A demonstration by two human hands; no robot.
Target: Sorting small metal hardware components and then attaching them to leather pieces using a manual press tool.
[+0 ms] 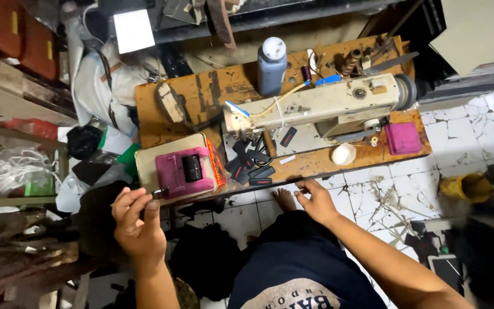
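My left hand (pixel 137 222) is raised below the table's left end, pinching a small black piece (pixel 158 193) between thumb and fingertips. It is just under a pink box (pixel 185 171) that rests on a tan tin (pixel 144 166). My right hand (pixel 317 200) lies flat on the front edge of the wooden table (pixel 310 163), fingers spread, holding nothing. Several small black pieces (pixel 253 166) lie scattered on the table beneath the head of the cream sewing machine (pixel 321 106).
A dark bottle with a white cap (pixel 272 66) stands behind the machine. A pink pad (pixel 402 138) and a white round lid (pixel 343 153) sit at the table's right. My bare foot (pixel 285 199) rests on cracked white tiles. Cluttered shelves and bags fill the left side.
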